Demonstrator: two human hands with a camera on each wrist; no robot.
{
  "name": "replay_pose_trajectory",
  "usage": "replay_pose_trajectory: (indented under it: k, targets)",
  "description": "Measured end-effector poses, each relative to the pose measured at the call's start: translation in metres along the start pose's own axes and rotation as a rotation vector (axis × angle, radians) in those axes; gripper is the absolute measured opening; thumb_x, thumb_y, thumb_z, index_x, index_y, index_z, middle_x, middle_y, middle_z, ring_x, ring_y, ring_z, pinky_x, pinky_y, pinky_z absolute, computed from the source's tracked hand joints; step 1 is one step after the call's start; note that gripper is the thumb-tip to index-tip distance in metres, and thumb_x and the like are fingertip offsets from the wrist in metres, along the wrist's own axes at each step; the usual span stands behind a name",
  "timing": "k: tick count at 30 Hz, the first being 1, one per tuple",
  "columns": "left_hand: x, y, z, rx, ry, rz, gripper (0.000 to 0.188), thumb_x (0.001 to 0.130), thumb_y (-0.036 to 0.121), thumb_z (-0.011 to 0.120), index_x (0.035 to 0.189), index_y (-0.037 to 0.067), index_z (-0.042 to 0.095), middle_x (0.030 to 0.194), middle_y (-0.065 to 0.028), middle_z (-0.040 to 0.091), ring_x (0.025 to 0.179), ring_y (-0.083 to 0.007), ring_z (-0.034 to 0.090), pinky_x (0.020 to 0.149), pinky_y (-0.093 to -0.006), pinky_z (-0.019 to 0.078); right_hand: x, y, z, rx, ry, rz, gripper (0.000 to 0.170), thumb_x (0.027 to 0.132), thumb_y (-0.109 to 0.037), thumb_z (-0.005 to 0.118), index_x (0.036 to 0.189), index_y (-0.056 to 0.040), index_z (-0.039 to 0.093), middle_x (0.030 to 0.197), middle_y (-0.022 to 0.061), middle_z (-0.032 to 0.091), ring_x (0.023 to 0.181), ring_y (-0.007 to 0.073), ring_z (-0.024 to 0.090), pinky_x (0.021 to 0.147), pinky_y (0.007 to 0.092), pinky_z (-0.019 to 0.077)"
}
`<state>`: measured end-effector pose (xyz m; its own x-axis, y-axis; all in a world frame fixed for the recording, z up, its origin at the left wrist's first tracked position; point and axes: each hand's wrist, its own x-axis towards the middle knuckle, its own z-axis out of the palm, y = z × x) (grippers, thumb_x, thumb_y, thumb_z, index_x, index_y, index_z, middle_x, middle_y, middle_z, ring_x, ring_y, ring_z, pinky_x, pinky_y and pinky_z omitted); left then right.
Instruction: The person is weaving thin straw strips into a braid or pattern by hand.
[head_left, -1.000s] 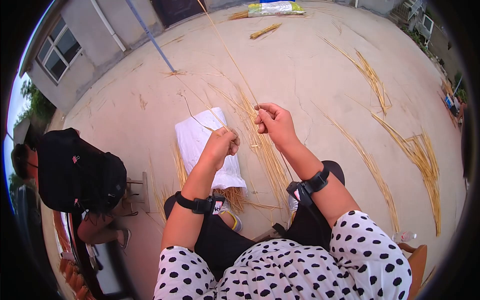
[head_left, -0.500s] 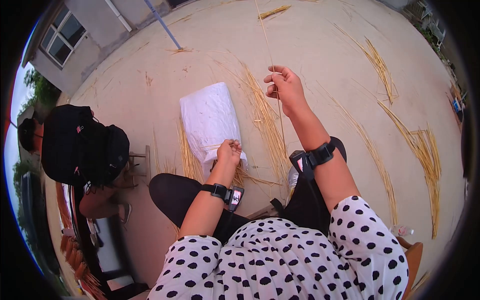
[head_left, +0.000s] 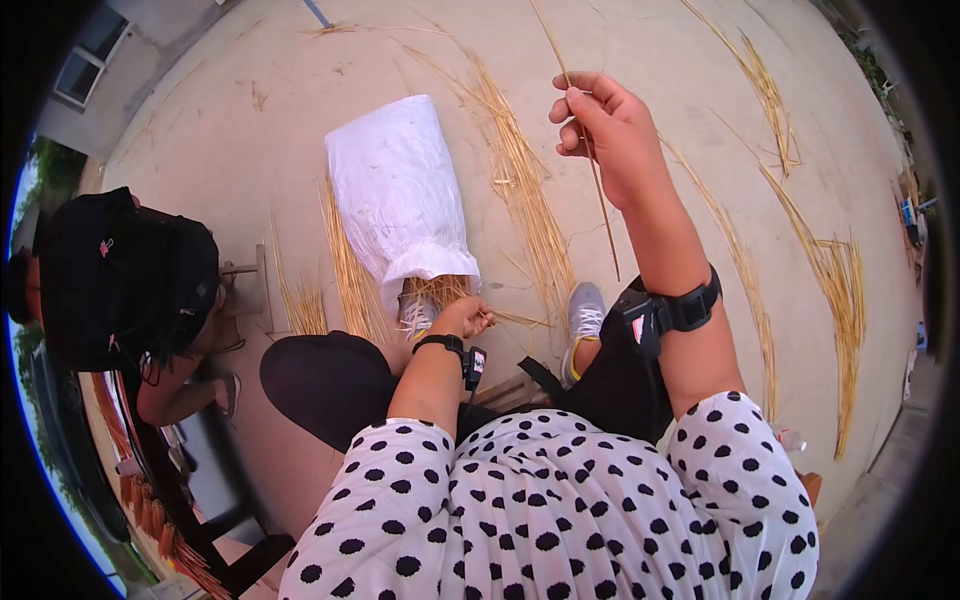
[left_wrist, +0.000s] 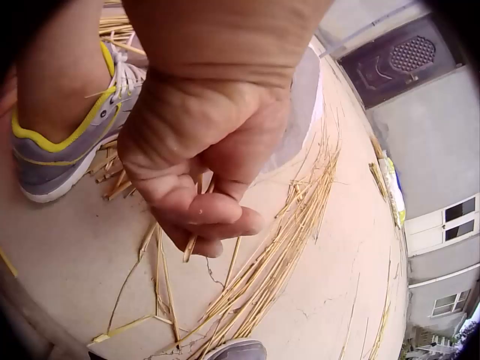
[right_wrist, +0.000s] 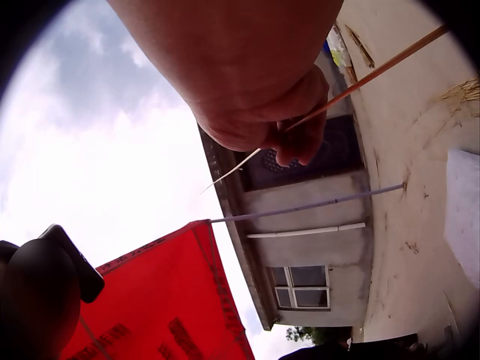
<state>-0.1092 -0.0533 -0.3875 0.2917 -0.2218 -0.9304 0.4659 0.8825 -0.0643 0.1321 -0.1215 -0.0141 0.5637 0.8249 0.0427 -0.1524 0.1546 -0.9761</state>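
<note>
My right hand (head_left: 615, 125), raised at the upper right in the head view, pinches a long thin stalk (head_left: 605, 205) between thumb and fingers. The stalk (right_wrist: 375, 73) runs slantwise through the fingers in the right wrist view. Low beside the mouth of the white sack (head_left: 398, 190) is my left hand (head_left: 468, 317). In the left wrist view the left hand (left_wrist: 202, 165) has its fingers curled round a short piece of straw (left_wrist: 190, 246), whose end pokes out below them. Straw ends (head_left: 440, 290) stick out of the sack's mouth.
Long straw (head_left: 515, 180) lies right of the sack, with further bundles (head_left: 835, 290) at the far right. A person with a black backpack (head_left: 130, 280) sits at the left. Two shoes (head_left: 585, 325) flank the ground before me. A plastic bottle (head_left: 790, 438) lies at lower right.
My right hand has risen and moved right with its stalk. The left hand has dropped from above the sack to beside its mouth. The head view has tilted downward.
</note>
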Motion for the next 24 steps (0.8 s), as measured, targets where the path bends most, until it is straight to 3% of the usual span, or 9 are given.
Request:
replay_pose_trajectory:
  k: [2,7,12,16,20,22,24]
  targets:
    - [-0.005,0.010,0.002,0.221,0.070,0.037,0.018,0.082,0.005,0.043,0.089,-0.009,0.052,0.063,-0.0117,0.059,0.045,-0.0151,0.056,0.040,-0.0217,0.0479,-0.001,-0.001,0.003,-0.025,-0.004,-0.013,0.021,0.090,-0.012,0.047,0.104,0.0008,0.055,0.077,0.0041,0.060,0.055,0.0070,0.053,0.054,0.0227,0.0471]
    - [-0.025,0.065,0.005,0.711,0.545,0.444,0.021,0.083,0.009,0.044,0.090,-0.009,0.053,0.063,-0.0117,0.059,0.046,-0.0158,0.057,0.041,-0.0231,0.0480,-0.005,-0.005,0.011,-0.097,-0.030,-0.007,0.019,0.090,-0.009,0.047,0.102,0.0033,0.056,0.073,0.0043,0.060,0.052,0.0057,0.051,0.050,0.0204,0.0438]
    - [-0.066,0.094,0.021,1.018,0.761,0.602,0.024,0.084,0.013,0.046,0.090,-0.010,0.053,0.063,-0.0117,0.060,0.047,-0.0165,0.058,0.041,-0.0244,0.0482,-0.007,-0.006,0.015,-0.120,-0.079,-0.006,0.019,0.088,-0.005,0.046,0.101,0.0045,0.055,0.072,0.0049,0.060,0.050,0.0054,0.048,0.049,0.0200,0.0422]
    - [-0.103,0.068,0.039,1.354,0.773,0.445,0.027,0.085,0.016,0.047,0.091,-0.010,0.054,0.063,-0.0117,0.061,0.048,-0.0170,0.059,0.042,-0.0255,0.0483,-0.008,-0.003,0.014,-0.147,-0.121,-0.013,0.018,0.090,-0.006,0.046,0.103,0.0020,0.055,0.074,0.0025,0.057,0.054,0.0050,0.050,0.052,0.0192,0.0437]
    - [-0.152,0.026,0.065,1.642,0.648,0.193,0.030,0.085,0.019,0.049,0.091,-0.010,0.055,0.063,-0.0117,0.061,0.049,-0.0176,0.060,0.043,-0.0266,0.0484,-0.006,0.004,0.011,-0.108,-0.131,-0.025,0.018,0.090,-0.006,0.046,0.104,0.0020,0.054,0.074,0.0028,0.058,0.054,0.0054,0.050,0.051,0.0196,0.0437]
    - [-0.181,0.024,0.080,1.674,0.610,0.208,0.032,0.086,0.020,0.049,0.092,-0.010,0.055,0.063,-0.0117,0.061,0.049,-0.0178,0.061,0.043,-0.0272,0.0485,-0.004,0.011,0.009,-0.098,-0.136,-0.005,0.018,0.090,-0.006,0.046,0.104,0.0018,0.053,0.074,0.0031,0.058,0.054,0.0059,0.050,0.051,0.0198,0.0441]
    - [-0.208,0.044,0.097,1.601,0.564,0.388,0.033,0.086,0.022,0.050,0.092,-0.010,0.055,0.063,-0.0118,0.062,0.050,-0.0181,0.061,0.043,-0.0277,0.0486,-0.004,0.016,0.009,-0.084,-0.160,0.003,0.018,0.090,-0.007,0.046,0.104,0.0015,0.053,0.075,0.0033,0.058,0.054,0.0061,0.051,0.051,0.0198,0.0448]
